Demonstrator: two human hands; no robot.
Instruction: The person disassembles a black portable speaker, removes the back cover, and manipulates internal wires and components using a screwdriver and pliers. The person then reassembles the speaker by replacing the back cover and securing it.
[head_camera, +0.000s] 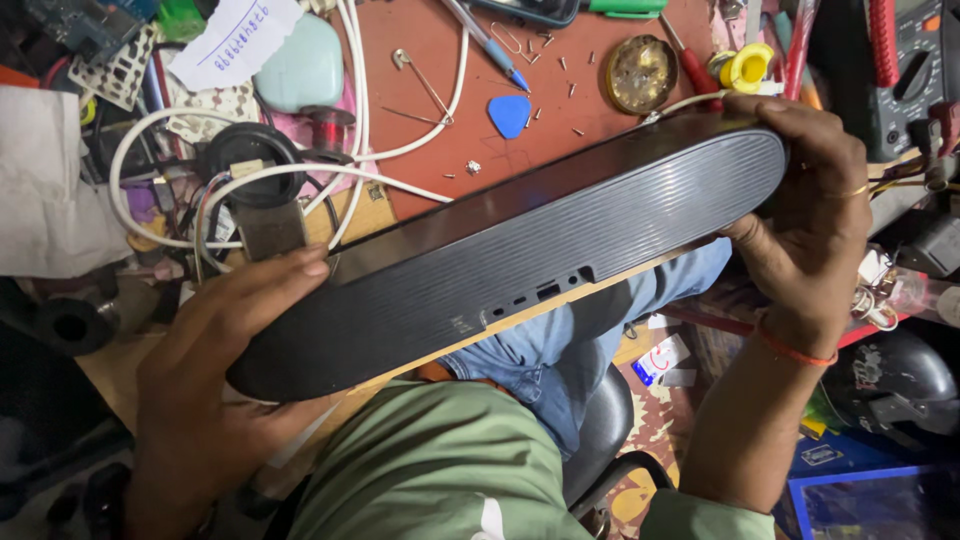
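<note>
Long dark grey soundbar (520, 250) runs diagonally across mid-frame, lower left to upper right, held over the person's lap at the bench edge; ribbed back w/ a small row of ports near centre, rounded ends. Left hand (215, 370) wraps the lower-left end, fingers clamped on it, thumb on top. Right hand (805, 215) grips the upper-right end, fingers curled round it. One blue guitar-style pick (509, 114) and one blue pen (487, 42) lie on the reddish-brown mat (420, 60) at upper centre, tiny screws scattered round. White cable (180, 125) loops upper left. Workbench cluttered; one black helmet (895, 385) lower right.
</note>
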